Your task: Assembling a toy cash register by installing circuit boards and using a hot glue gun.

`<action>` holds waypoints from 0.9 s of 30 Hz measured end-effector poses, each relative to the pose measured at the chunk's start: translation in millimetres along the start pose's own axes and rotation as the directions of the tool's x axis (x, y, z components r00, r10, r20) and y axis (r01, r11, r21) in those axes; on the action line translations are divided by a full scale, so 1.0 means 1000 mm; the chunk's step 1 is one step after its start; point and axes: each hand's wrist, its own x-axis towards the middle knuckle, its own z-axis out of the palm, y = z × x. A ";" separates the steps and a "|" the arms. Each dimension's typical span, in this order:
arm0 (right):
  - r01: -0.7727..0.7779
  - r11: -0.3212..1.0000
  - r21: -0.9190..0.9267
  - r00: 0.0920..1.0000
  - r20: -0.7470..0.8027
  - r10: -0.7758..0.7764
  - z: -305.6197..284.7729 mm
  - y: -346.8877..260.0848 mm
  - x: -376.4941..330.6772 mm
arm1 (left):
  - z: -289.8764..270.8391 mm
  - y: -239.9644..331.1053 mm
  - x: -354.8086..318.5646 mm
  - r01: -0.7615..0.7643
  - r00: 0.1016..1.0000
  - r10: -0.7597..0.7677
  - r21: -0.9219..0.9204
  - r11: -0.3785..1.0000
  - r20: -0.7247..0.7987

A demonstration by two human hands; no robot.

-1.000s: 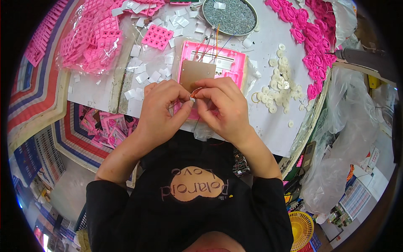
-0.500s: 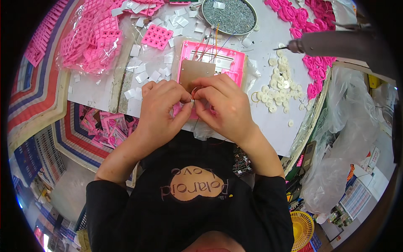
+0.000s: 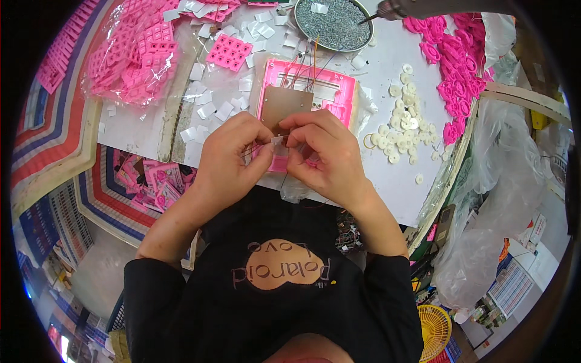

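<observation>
A pink plastic housing [image 3: 345, 91] lies face down in front of me, its open back up. Inside it sit a brown circuit board [image 3: 287, 104] and several thin coloured wires [image 3: 314, 63]. Over the housing's near edge, my left hand [image 3: 233, 154] pinches a small white piece [image 3: 278, 140], flat like a sticker or foam pad, between thumb and index finger. My right hand [image 3: 331, 151] meets it from the other side with thumb and fingers curled in close; what its fingertips grip is hidden.
A round tray of screws [image 3: 333, 27] stands at the back, with a dark electric screwdriver [image 3: 417, 8] hanging over its right rim. White pads [image 3: 206, 111] and bagged pink keypads [image 3: 133, 60] lie left. White round parts [image 3: 402, 124] and pink oval parts [image 3: 454, 85] lie right.
The electric screwdriver has swung up and left, its tip now over the screw tray. My fingers have shifted slightly apart, and the white piece shows more between them.
</observation>
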 end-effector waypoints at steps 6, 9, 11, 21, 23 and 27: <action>-0.047 0.972 -0.232 0.995 -0.094 0.025 0.004 -0.017 -0.007 | -0.002 -0.001 0.000 0.036 0.999 -0.036 -0.002 0.999 0.020; -0.049 0.973 -0.224 0.993 -0.118 0.023 0.009 -0.018 -0.014 | -0.002 0.002 -0.001 0.126 0.991 -0.124 -0.026 0.992 0.057; -0.049 0.981 -0.187 0.991 -0.129 0.025 0.012 -0.017 -0.016 | -0.004 0.004 -0.001 0.208 0.974 -0.205 -0.019 0.978 0.098; -0.078 0.995 0.064 0.990 -0.109 0.084 0.012 -0.012 -0.016 | -0.012 -0.008 0.011 -0.069 0.974 0.072 -0.021 0.997 0.217; -0.117 0.985 0.126 0.984 -0.118 0.132 0.012 -0.012 -0.017 | -0.013 -0.010 0.014 -0.090 0.965 0.095 -0.033 0.995 0.243; -0.181 0.957 0.227 0.966 -0.139 0.216 0.012 -0.013 -0.016 | -0.012 -0.007 0.015 -0.024 0.975 0.045 -0.097 0.995 0.217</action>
